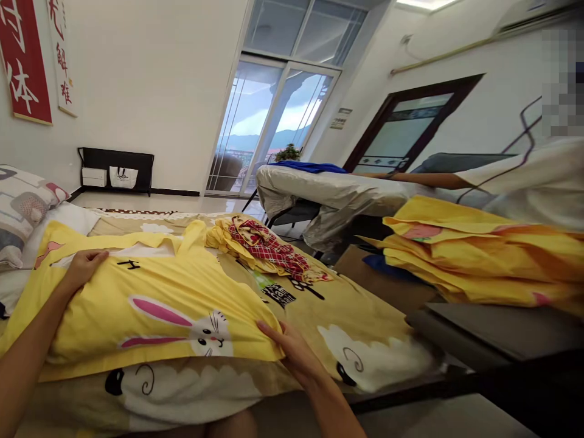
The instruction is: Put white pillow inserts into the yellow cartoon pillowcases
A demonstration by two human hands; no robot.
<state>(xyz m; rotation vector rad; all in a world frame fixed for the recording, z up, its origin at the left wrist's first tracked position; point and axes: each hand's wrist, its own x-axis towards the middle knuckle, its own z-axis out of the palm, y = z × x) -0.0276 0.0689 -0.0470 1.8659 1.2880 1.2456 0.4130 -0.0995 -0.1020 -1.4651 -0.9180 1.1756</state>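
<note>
A yellow pillowcase [173,298] with a rabbit print lies on the bed in front of me, plumped out by a white pillow [145,249] that shows at its far, gaping edge. My left hand [84,267] is closed on the cloth near that edge, its fingertips partly hidden in the folds. At the near right corner my right hand [294,347] pinches the pillowcase, thumb on top and the other fingers mostly underneath. Just beyond lies a crumpled red-checked and yellow cloth [274,249].
The bed has a tan sheet [314,322] with sheep prints. A patterned pillow [27,213] rests at the left. Folded yellow fabric [474,255] is piled at the right, above a grey box-like surface [502,334]. Behind it, a person's arm [429,179] reaches across a plastic-covered table [328,188].
</note>
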